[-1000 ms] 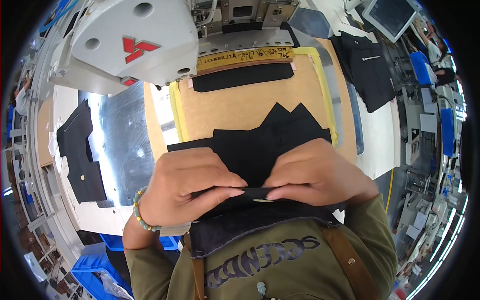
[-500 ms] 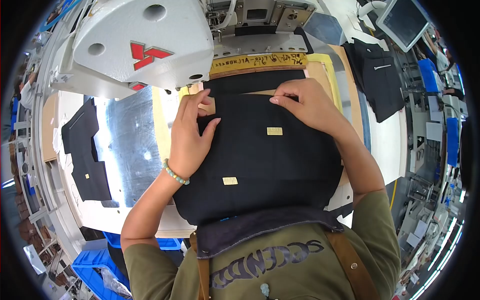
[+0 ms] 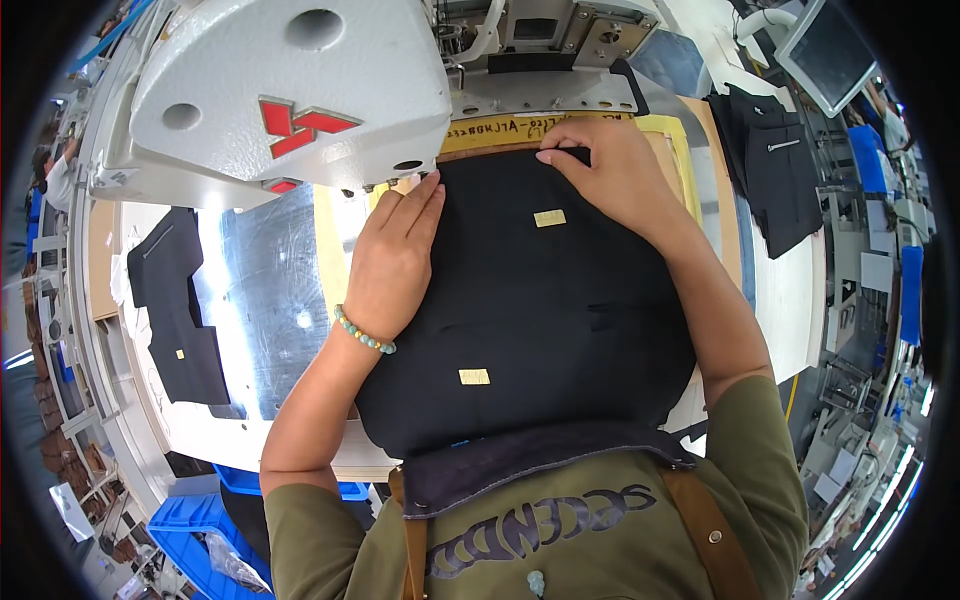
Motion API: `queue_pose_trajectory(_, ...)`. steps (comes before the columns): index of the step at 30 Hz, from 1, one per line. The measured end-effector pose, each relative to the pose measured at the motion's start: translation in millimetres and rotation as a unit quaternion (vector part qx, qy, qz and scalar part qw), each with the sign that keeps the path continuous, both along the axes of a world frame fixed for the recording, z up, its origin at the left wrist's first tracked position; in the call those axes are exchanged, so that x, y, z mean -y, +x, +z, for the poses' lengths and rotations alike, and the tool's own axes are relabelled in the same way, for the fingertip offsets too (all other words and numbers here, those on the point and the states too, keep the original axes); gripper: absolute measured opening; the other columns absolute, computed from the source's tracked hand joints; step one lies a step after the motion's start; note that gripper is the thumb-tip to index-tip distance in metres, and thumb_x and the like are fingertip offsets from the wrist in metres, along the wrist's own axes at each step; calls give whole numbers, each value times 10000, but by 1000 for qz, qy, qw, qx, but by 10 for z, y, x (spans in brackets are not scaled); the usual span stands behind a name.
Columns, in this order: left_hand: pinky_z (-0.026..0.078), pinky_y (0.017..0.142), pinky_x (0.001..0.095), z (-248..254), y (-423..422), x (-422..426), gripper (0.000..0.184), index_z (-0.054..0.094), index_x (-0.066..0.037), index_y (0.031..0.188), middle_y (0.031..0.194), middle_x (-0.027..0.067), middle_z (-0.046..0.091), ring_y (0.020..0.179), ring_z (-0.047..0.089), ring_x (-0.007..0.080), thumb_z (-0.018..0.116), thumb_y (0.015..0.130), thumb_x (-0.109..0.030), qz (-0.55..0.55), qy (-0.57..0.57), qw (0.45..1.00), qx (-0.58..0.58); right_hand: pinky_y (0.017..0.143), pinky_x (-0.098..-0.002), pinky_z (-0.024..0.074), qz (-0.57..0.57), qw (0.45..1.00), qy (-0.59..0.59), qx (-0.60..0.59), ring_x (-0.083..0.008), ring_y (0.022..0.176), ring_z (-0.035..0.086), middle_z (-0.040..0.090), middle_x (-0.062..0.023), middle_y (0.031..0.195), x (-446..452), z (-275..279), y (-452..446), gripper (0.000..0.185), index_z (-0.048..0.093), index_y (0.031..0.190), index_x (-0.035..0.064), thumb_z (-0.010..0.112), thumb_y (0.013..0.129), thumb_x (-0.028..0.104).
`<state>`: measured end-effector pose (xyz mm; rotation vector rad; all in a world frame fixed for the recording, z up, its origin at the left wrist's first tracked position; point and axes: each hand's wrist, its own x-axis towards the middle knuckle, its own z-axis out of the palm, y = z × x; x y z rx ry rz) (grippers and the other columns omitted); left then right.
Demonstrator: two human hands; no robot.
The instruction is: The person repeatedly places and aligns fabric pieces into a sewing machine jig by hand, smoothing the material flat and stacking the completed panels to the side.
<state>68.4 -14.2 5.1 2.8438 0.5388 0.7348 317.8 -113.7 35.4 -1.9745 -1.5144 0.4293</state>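
Observation:
A large black fabric panel [image 3: 540, 300] with two small yellow stickers lies across the machine bed, its near end against the apron [image 3: 540, 462]. My left hand [image 3: 393, 265] lies along the panel's far left edge, fingers stretched forward beside the white machine head [image 3: 300, 90]; its thumb is hidden. At the far edge, my right hand [image 3: 615, 180] has thumb and forefinger pinched on the fabric. Just beyond that edge is a yellow strip with handwriting [image 3: 490, 130], partly covered by my right fingers.
Cut black pieces [image 3: 175, 310] lie on the left, one with a zip. More black pieces [image 3: 770, 165] are stacked at right, below a monitor [image 3: 825, 55]. A blue crate [image 3: 190, 525] stands low at left. The machine head overhangs my left fingertips.
Both hands have moved the black panel forward, up to the yellow strip, covering the dark strip and gap seen before. My left hand has flattened from a spread thumb-and-finger pose.

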Motion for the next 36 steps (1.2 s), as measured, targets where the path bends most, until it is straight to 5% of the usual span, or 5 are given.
queue_pose_trajectory(9, 566, 850, 363, 4, -13, 0, 361, 690, 85, 1160, 1258, 138, 689, 897, 639, 276, 616, 808, 114, 8, -9, 1000, -7, 544, -329, 413, 2, 1000, -15, -9, -191, 553, 505, 734, -78, 822, -27, -30, 5, 137, 739, 973, 56, 714, 885, 158)
queue_pose_trajectory(18, 567, 856, 367, 59, -11, -17, 421, 715, 18, 1154, 1270, 99, 688, 917, 635, 263, 640, 751, 110, 13, 7, 999, -35, 725, -349, 522, 29, 999, 13, -13, -282, 817, 716, 738, -129, 877, -5, -39, 22, 140, 731, 977, 30, 712, 877, 126)
queue_pose_trajectory(25, 566, 866, 366, 76, -7, -20, 422, 715, 16, 1146, 1273, 91, 685, 942, 640, 260, 648, 739, 104, 12, 16, 999, -42, 575, -344, 444, -2, 1000, -7, -4, -215, 568, 551, 751, -86, 878, -11, -17, -2, 122, 739, 958, 58, 733, 869, 142)
queue_pose_trajectory(36, 505, 1006, 402, 102, 31, 28, 400, 686, 40, 1165, 1295, 124, 658, 1126, 615, 292, 653, 766, 43, 23, 88, 990, -107, 554, -343, 443, -27, 1000, 16, 0, -205, 551, 562, 750, -69, 825, -25, -104, -13, 105, 750, 913, 70, 747, 855, 157)
